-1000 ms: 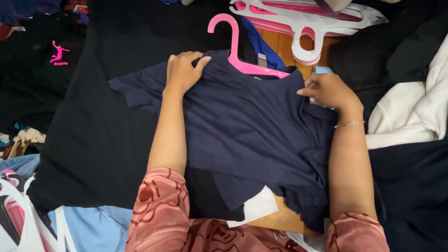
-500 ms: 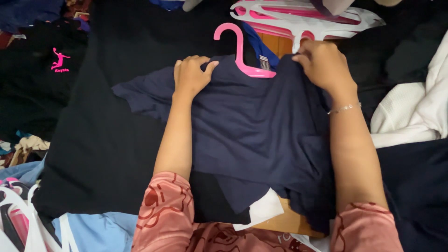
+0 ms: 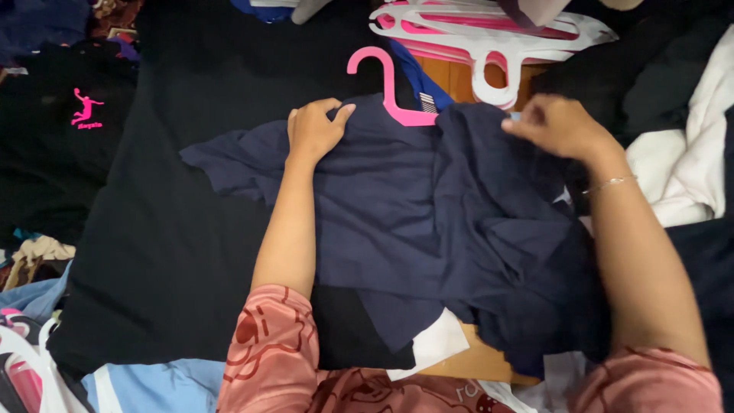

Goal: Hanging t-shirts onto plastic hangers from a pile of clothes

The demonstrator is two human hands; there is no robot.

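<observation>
A navy blue T-shirt (image 3: 413,214) lies spread on a pile of dark clothes, with a pink plastic hanger (image 3: 386,84) in its neck. My left hand (image 3: 313,126) presses flat on the shirt's left shoulder by the hanger. My right hand (image 3: 562,126) grips the shirt's right side, which is pulled up and folded over toward the middle. A thin bracelet circles my right wrist.
A black garment (image 3: 168,229) lies under the shirt at left. A black shirt with a pink figure print (image 3: 84,111) sits far left. White and pink hangers (image 3: 489,38) are stacked at the top. White cloth (image 3: 680,176) lies right, light blue fabric (image 3: 145,382) bottom left.
My right hand moved from the collar out to the right and lifted the shirt's right side, folding it inward. My left hand stayed on the left shoulder.
</observation>
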